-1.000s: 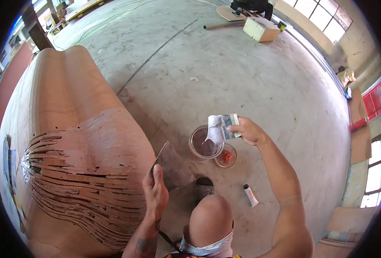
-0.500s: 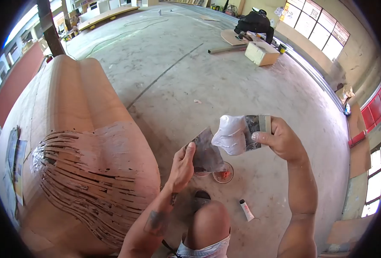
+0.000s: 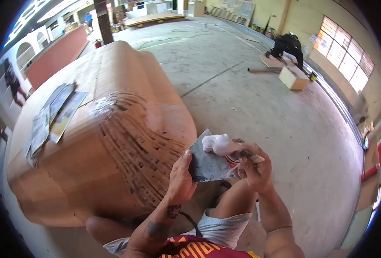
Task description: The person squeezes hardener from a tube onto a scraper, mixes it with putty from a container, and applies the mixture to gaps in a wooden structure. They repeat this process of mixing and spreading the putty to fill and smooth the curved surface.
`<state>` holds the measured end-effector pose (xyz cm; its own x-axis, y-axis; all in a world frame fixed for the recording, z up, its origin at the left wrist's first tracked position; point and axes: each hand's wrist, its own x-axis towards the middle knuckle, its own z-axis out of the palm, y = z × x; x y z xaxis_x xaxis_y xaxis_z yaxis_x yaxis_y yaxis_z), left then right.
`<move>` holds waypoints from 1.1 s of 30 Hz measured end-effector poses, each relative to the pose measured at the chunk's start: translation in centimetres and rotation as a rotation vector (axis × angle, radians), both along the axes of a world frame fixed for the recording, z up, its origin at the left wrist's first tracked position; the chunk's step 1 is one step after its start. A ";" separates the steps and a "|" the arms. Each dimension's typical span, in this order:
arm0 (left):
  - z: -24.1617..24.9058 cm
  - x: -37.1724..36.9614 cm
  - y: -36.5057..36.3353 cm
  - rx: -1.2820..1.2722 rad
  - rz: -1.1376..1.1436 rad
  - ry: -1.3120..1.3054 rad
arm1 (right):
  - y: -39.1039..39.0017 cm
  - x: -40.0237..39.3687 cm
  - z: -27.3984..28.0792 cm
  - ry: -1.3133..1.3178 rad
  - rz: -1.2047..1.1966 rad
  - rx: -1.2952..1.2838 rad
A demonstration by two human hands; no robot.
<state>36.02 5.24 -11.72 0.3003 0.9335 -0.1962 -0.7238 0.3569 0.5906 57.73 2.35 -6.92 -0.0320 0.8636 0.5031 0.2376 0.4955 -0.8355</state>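
1. And there was the mixing plate [image 3: 209,167], a thin, flat, grey sheet with straight edges and a smeared, blotchy face, tilted in the left hand [image 3: 182,178], one corner pointing up!
2. Over its upper part sat the putty [image 3: 218,144], a thick, smooth, pale pinkish-white mound, softly folded and bulging; how much of it touched the plate was hard to tell.
3. Right beside it came the putty knife [image 3: 243,153], dark-bladed with a pale end, slanted in the right hand [image 3: 257,171], partly hidden by the fingers, its blade up against the mound!
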 end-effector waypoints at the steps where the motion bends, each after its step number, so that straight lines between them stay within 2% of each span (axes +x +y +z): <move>1: 0.0 -1.1 -0.9 0.009 0.028 -0.021 | -0.3 -1.4 -0.5 -0.031 0.008 0.077; 5: -0.5 -5.6 -4.6 -0.049 0.178 -0.053 | -2.1 -7.1 -0.7 -0.090 0.086 0.303; 8: -1.4 -8.5 -6.6 -0.014 0.226 -0.029 | -3.2 -11.1 -1.7 0.003 0.139 0.369; 11: -2.0 -10.4 -8.1 0.025 0.264 -0.059 | -4.0 -14.0 -2.7 -0.017 0.197 0.435; 18: -3.5 -13.7 -9.9 0.084 0.327 -0.064 | -5.0 -15.8 -2.7 -0.314 0.343 0.453; 27: -4.9 -14.0 -11.6 -0.016 0.352 -0.212 | -6.0 -15.9 -5.2 -0.231 0.344 0.467; 33: -5.2 -13.9 -12.1 -0.041 0.374 -0.216 | -6.4 -16.5 -5.8 -0.239 0.313 0.423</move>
